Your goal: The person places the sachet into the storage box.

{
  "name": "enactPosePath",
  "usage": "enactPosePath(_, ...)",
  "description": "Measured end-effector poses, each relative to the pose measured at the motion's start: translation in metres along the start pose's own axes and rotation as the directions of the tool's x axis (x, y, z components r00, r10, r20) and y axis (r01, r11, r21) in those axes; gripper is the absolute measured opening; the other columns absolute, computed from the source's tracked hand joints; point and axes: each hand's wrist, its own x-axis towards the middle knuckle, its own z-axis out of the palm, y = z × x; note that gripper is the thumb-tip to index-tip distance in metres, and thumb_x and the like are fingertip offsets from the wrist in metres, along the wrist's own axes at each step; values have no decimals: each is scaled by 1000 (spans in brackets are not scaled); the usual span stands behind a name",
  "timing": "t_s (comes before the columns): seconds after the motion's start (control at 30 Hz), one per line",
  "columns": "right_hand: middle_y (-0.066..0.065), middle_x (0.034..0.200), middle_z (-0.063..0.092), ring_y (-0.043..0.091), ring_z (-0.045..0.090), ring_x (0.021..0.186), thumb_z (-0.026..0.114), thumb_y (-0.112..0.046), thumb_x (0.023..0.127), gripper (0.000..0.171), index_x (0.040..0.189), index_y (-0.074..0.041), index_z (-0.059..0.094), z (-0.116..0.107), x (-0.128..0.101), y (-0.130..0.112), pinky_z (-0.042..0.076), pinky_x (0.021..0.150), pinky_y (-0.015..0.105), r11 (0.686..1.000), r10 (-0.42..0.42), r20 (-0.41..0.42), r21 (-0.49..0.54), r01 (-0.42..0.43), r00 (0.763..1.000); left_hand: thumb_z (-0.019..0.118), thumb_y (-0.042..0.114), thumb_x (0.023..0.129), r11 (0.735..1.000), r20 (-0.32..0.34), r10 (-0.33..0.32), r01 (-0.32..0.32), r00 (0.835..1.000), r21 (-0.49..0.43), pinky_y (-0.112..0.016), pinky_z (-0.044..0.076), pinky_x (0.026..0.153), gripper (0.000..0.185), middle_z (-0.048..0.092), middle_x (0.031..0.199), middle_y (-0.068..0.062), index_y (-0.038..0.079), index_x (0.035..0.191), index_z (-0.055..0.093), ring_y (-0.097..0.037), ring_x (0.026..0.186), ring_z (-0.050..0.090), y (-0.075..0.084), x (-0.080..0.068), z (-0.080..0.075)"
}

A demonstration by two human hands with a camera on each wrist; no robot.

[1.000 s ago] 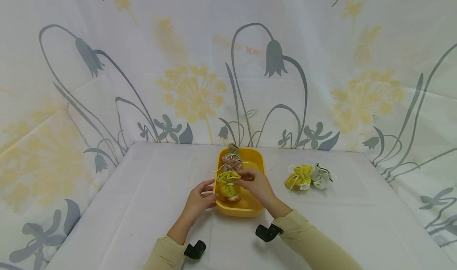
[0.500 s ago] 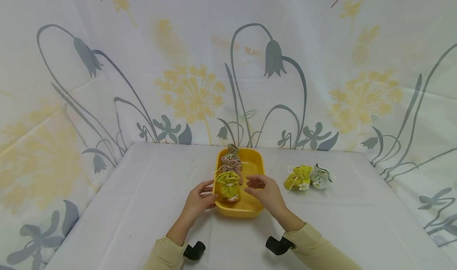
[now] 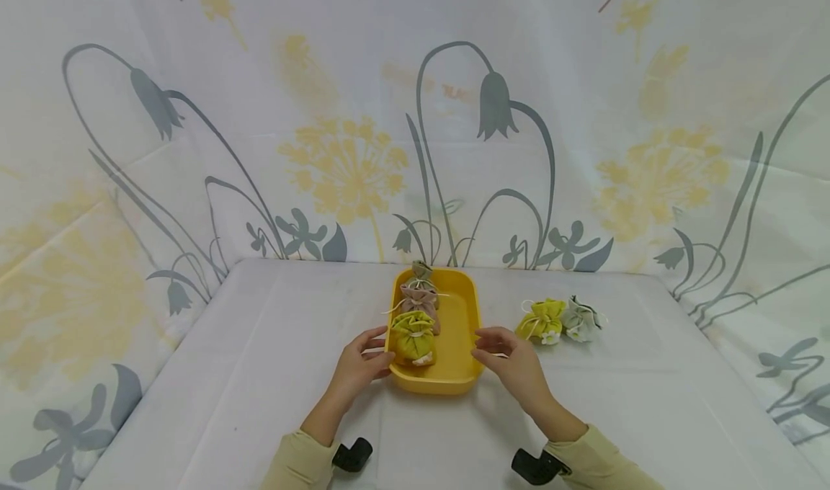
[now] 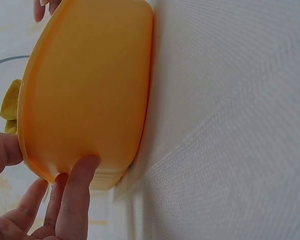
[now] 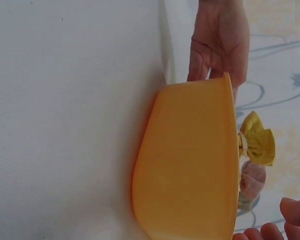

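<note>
Low in the middle of the frame, the left hand [image 3: 358, 362] rests loose fingers on the yellow tub [image 3: 457, 331]; the right hand [image 3: 516, 365], holding nothing, has soft fingers by its right edge. Inside, at left, sit a lime bag [image 3: 413, 343], a pink bag [image 3: 420, 300] and a grey bag [image 3: 422, 272]. Further right lie a second lime bag [image 3: 542, 321] and a pale bag [image 3: 580, 321]. I think the tub is being steadied; next seems to need a firm grip on both sides.

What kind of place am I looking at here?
Probably a small indoor set-up arranged for recording handwork: a table covered in white, flower-printed sheeting behind it and at both sides, and a black device, likely a camera, at each wrist.
</note>
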Motion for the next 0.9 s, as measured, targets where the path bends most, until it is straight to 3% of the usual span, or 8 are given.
enactPosePath(0.33, 10, 96, 65, 20, 61, 89, 73, -10, 80, 31, 109, -3, 65, -23, -3, 11, 51, 73, 19, 1000, 12, -70, -4, -12, 997, 61, 5, 86, 1000, 1, -5, 5, 1000, 11, -38, 55, 75, 50, 52, 118, -23, -2, 133, 45, -31, 100, 59, -2, 2, 0)
enactPosePath(0.57, 12, 98, 65, 16, 60, 88, 72, -14, 81, 34, 112, -2, 64, -35, -3, 19, 51, 72, 17, 999, 13, -98, -29, -16, 995, 66, 11, 85, 1000, -8, -12, 12, 1000, 3, -36, 56, 72, 54, 53, 119, -18, 4, 135, 46, -29, 101, 60, -30, 20, -2)
enactPosePath(0.9, 15, 99, 65, 4, 58, 82, 72, -14, 82, 36, 112, 2, 62, -53, -4, 30, 50, 68, 17, 998, -6, -153, -67, -5, 988, 61, 5, 86, 1000, 0, -15, 15, 1000, 14, -39, 55, 77, 51, 52, 118, -23, -2, 134, 45, -32, 102, 59, 0, 1, 0)
